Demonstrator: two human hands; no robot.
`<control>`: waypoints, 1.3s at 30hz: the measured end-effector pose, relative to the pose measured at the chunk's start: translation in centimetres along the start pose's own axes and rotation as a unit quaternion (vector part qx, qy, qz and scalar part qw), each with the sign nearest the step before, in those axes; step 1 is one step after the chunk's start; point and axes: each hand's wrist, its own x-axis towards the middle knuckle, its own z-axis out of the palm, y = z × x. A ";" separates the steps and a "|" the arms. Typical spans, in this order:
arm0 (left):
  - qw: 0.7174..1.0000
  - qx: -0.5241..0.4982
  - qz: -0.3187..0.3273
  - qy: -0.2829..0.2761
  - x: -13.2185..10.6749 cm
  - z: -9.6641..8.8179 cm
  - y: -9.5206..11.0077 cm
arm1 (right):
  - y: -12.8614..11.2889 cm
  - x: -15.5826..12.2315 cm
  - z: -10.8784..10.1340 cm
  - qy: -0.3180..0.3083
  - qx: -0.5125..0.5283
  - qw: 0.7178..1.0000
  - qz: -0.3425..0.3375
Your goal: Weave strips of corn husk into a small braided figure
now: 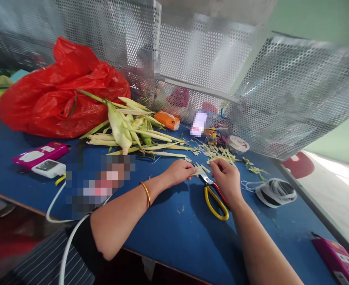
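My left hand (178,172), with a gold bangle on the wrist, pinches a small pale piece of corn husk (198,170) between thumb and finger. Just to its right, my right hand (226,176) is closed with fingertips together. A pale bit shows at those fingertips, but I cannot tell whether they hold it. Scissors (216,204) with one yellow and one red handle lie between my hands, blades pointing away. My right hand partly covers the red handle. Behind them, a heap of corn husks (119,128) and cut husk scraps (218,152) spread over the blue table (168,225).
A large red plastic bag (64,91) bulges at the back left. Along the back are an orange tissue pack (166,120), a lit phone (198,123) and a white roll (238,144). White string (275,192) lies right, purple boxes (40,155) at both sides. Perforated metal panels (204,51) stand behind.
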 end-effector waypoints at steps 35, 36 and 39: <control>0.997 -0.069 -0.032 0.001 -0.5 -1.6 1.2 | 0.3 0.3 0.8 -0.117 0.336 0.932 0.069; 0.995 -0.089 -0.046 -0.013 -0.7 -1.4 1.4 | 0.1 0.2 0.8 -0.117 0.357 0.924 0.070; 0.991 -0.110 -0.059 -0.037 -0.9 -1.2 1.7 | -0.3 0.1 0.8 -0.098 0.387 0.914 0.072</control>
